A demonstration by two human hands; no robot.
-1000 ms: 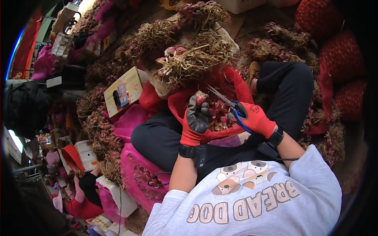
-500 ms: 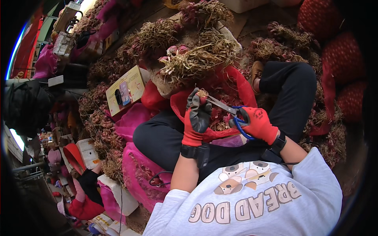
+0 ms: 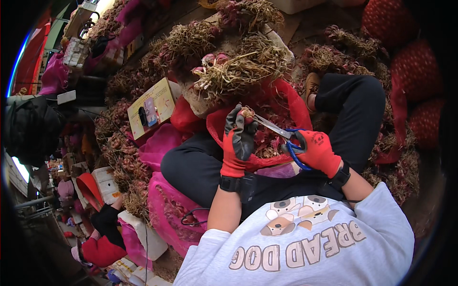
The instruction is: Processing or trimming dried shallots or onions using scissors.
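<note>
My left hand [image 3: 238,138], in a red glove with a dark grey palm, holds a small shallot [image 3: 247,114] in its fingertips, root end showing. My right hand [image 3: 317,150], gloved alike, grips blue-handled scissors [image 3: 276,127]. Their metal blades point left and reach the shallot's side; whether they touch it I cannot tell. Beneath both hands lies a red mesh bag [image 3: 212,125], its mouth spread, with loose shallots and skins inside. Just beyond, bunches of shallots with dry stalks [image 3: 238,71] are heaped on a pale block [image 3: 198,102].
Left of the block, a yellowish box [image 3: 164,102] carries a phone [image 3: 150,112] and a small black item. Pink mesh bags [image 3: 171,214] lie by my left knee. Full red mesh sacks [image 3: 420,66] stand at right. A person in red [image 3: 102,250] sits at far lower left.
My right hand and the scissors have shifted slightly right and down. The shallot has turned a little in my left fingers, which still hold it.
</note>
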